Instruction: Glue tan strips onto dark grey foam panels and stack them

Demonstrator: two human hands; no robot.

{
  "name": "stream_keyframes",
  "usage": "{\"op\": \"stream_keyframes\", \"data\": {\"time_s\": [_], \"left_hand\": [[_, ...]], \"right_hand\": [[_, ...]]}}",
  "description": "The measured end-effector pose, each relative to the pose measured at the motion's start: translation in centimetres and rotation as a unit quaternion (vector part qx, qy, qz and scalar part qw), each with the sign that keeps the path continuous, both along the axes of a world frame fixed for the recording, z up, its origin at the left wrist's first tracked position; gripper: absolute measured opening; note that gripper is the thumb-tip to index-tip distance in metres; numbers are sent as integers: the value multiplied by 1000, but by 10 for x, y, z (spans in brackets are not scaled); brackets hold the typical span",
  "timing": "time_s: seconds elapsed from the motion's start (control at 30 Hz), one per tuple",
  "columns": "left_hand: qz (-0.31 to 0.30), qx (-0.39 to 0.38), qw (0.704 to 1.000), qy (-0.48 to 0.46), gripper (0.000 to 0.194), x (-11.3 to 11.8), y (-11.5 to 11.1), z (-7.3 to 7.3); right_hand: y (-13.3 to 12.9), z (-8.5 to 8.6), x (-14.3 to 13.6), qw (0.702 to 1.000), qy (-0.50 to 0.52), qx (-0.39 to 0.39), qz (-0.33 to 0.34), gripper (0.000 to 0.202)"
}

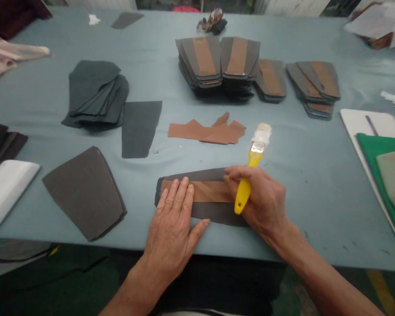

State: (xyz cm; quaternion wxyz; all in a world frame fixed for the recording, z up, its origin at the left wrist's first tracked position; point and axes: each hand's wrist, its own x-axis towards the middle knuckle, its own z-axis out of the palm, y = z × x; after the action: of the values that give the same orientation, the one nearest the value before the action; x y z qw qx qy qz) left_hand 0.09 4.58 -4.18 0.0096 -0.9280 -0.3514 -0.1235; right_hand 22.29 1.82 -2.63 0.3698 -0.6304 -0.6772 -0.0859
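A dark grey piece point(213, 213) lies near the table's front edge with a brown strip point(209, 191) laid along its middle. My left hand point(174, 228) lies flat on the strip's left part, fingers together and pressing down. My right hand point(261, 197) rests on the right end of the strip and holds a yellow-handled brush point(252, 169), its white bristles pointing up and away from the piece.
Loose brown strips point(210, 131) lie behind the piece. Finished stacks point(217, 66) with brown stripes stand at the back, more at back right point(316, 85). Dark grey cut piles sit at left point(95, 94) and front left point(85, 193). A white board with green material point(378, 149) is at right.
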Motion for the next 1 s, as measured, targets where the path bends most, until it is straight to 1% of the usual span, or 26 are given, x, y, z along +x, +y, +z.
{"op": "stream_keyframes", "data": {"time_s": [0.07,0.1,0.17,0.2,0.27,0.43,0.57,0.77,1.0], "left_hand": [[0,-9,1000,-3,68,0,-1,-1],[-1,-14,1000,-4,67,0,-2,-1],[-3,-23,1000,-7,65,-1,-2,-2],[-2,-28,1000,-8,65,-1,-3,-2],[1,-40,999,-8,66,-1,-3,-2],[7,-48,999,-11,73,-1,-3,-1],[4,-43,999,-11,74,-3,-3,-1],[27,-43,999,-4,72,-9,-3,-2],[44,-19,999,1,71,-9,-4,-5]], "right_hand": [[-10,3,-8,995,-6,-25,93,7],[-15,2,-13,991,-11,-40,127,5],[-21,-2,-20,984,-21,-65,163,5],[-23,-4,-22,983,-23,-77,165,7],[-27,-10,-23,984,-22,-97,147,9],[-37,-17,-16,983,-43,-136,115,13],[-45,-20,-10,985,-26,-147,84,16],[-50,-20,-5,982,-12,-163,94,17],[-59,-27,0,986,6,-150,72,22]]}}
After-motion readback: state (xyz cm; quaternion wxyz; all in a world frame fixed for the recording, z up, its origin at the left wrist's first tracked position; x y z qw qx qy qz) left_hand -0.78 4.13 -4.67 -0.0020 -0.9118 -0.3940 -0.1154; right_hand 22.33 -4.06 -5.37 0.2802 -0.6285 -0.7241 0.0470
